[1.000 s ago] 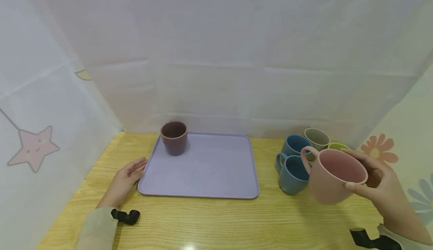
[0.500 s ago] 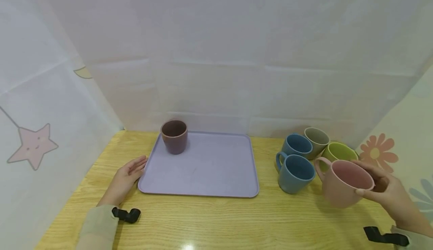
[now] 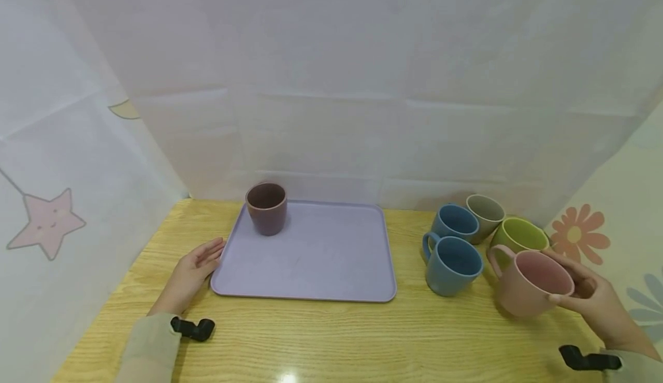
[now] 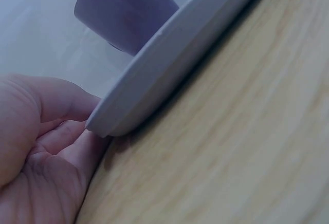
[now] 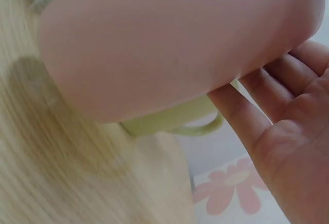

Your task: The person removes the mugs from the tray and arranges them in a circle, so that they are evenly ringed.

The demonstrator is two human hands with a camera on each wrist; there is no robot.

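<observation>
In the head view, my right hand holds a pink mug by its right side, thumb on the near side and fingers behind. The mug is nearly upright, its handle towards the left, low over the wooden table. In the right wrist view, the fingers lie along the pink mug's wall. My left hand lies at the left edge of a lilac tray, fingers extended; in the left wrist view, they touch the tray's rim. A plum-coloured cup stands at the tray's back left.
Left of the pink mug stand two blue mugs, the front one and the rear one. A grey-beige cup and a lime green mug stand behind. White cloth hangs around the table.
My right hand has lowered the pink mug and shifted it rightwards, close in front of the green mug, which shows more. The left hand stays at the tray.
</observation>
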